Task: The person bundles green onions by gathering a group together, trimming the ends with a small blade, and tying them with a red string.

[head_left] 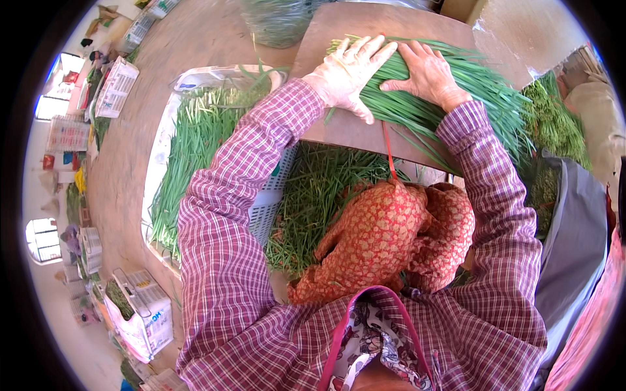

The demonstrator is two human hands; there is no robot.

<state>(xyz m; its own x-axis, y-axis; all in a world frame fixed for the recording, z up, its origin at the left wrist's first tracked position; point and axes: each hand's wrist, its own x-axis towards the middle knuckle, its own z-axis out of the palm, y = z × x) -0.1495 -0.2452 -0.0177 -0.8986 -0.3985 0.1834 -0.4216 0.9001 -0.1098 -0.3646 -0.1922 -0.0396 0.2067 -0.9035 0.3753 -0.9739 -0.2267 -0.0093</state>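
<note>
A thick bundle of long green stalks, which look like garlic chives [486, 91], lies across a brown board [398, 19]. My left hand [349, 73], in a thin pale glove, rests with fingers spread on the bundle's left end, its thumb toward the board. Beside it my right hand [425, 73] lies flat on the leaves, fingers stretched forward and thumb out to the left. Neither hand grips anything. From under the bundle a red strip [388, 151] hangs over the board's near edge.
A white crate [163, 153] of chives stands left of the board. Loose green trimmings [306, 221] lie below, near my patterned red trouser legs [372, 228]. More greens [554, 117] are piled at the right by a grey sheet [574, 221]. Several crates [117, 85] line the far left.
</note>
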